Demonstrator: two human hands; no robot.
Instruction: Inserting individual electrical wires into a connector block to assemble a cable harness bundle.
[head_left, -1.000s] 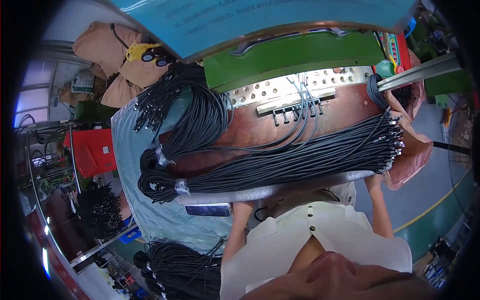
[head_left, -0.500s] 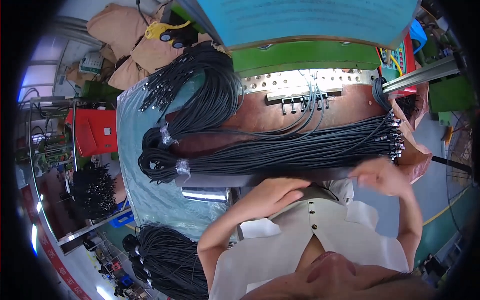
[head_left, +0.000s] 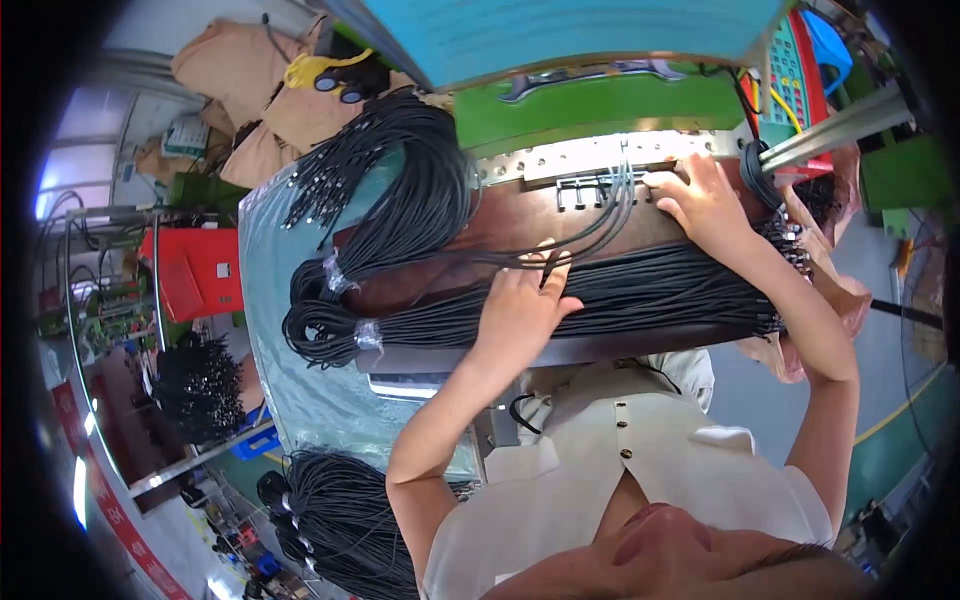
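Observation:
My left hand (head_left: 522, 308) lies over the loose black cables, its fingers stretched forward and its thumb apart. A few thin cables (head_left: 585, 240) run from beside those fingertips up to a metal fixture (head_left: 587, 188) with a row of black pins. At the fixture's right end is my right hand (head_left: 710, 210), fingers spread, fingertips at or touching the last pins. Under both forearms stretches a long bundle of black cables (head_left: 640, 290), tied with clear wrap (head_left: 369, 337) at its looped left end. Metal connectors (head_left: 785, 240) cluster at its right end.
Another black cable bundle (head_left: 425, 170) curves across the left back. A green machine bar (head_left: 600, 105) bearing a wrench (head_left: 590, 76) spans the far side below a blue sheet (head_left: 580, 35). At right stands a red control box (head_left: 800, 95); more cables (head_left: 335, 510) hang at lower left.
Both hands have moved forward from the table's near edge: the left onto the cables, the right across the bundle to the fixture. The view has shifted slightly, revealing the wrench.

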